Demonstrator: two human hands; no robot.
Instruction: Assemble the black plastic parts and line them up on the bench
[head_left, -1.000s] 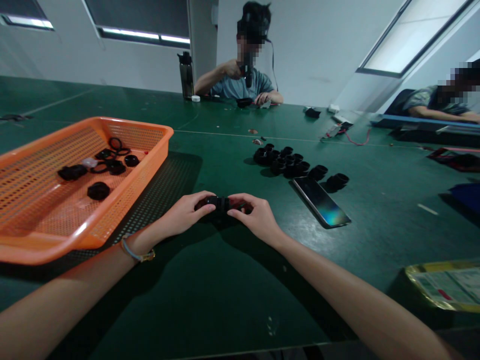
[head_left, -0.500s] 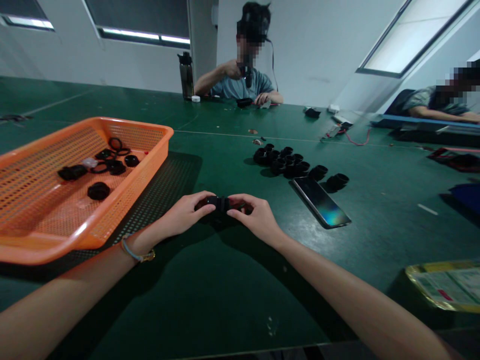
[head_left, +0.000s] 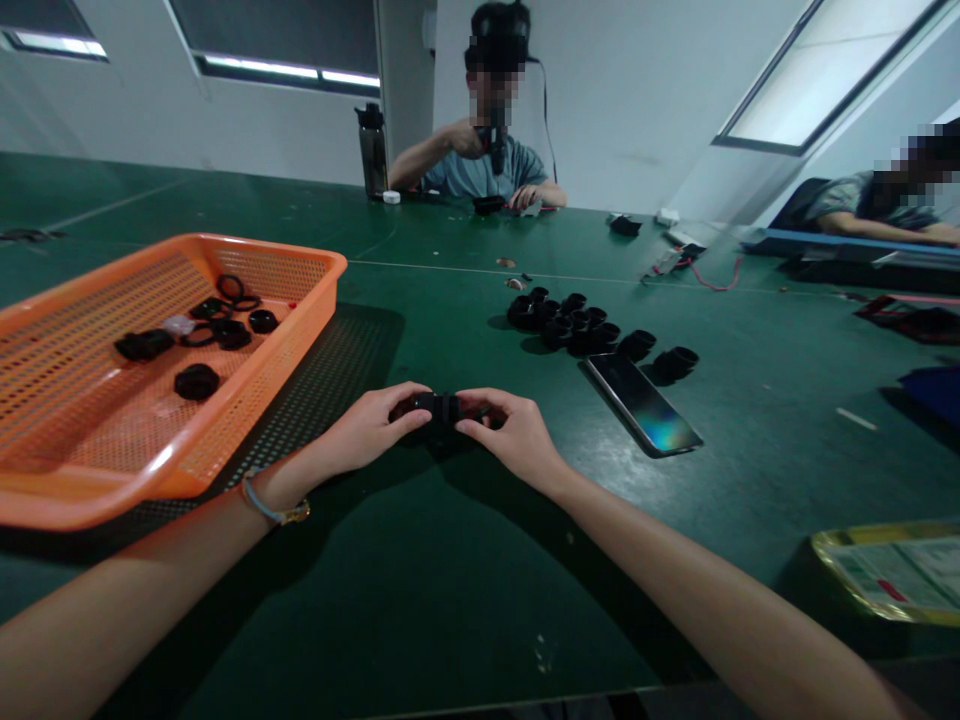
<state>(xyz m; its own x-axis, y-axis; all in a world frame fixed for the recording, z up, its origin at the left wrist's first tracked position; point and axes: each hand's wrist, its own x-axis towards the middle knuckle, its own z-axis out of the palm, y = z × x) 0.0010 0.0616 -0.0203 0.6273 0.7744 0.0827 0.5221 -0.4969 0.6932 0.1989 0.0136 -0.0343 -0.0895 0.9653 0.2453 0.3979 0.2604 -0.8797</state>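
Note:
Between my two hands is a black cylindrical part (head_left: 442, 407) with a raised band round its middle, held level just over the green table (head_left: 480, 600). Fingers and thumb of my left hand (head_left: 379, 425) are closed on its left end. My right hand (head_left: 510, 430) grips the right end the same way. Both ends of the part are hidden by my fingers, so its exact kind cannot be made out. Beyond my right hand stands a cluster of black ring-shaped pieces (head_left: 577, 325), with a smartphone (head_left: 643, 405) lying beside them.
An orange perforated basket (head_left: 337, 285) at the left holds several black parts and rings. A yellow-edged pack (head_left: 892, 575) lies at the lower right. Across the table, a person (head_left: 487, 160) sits by a dark bottle (head_left: 372, 155); another person (head_left: 862, 210) is at the far right.
My hands and the black part stay in nearly the same place. The person opposite has shifted their head slightly to the left.

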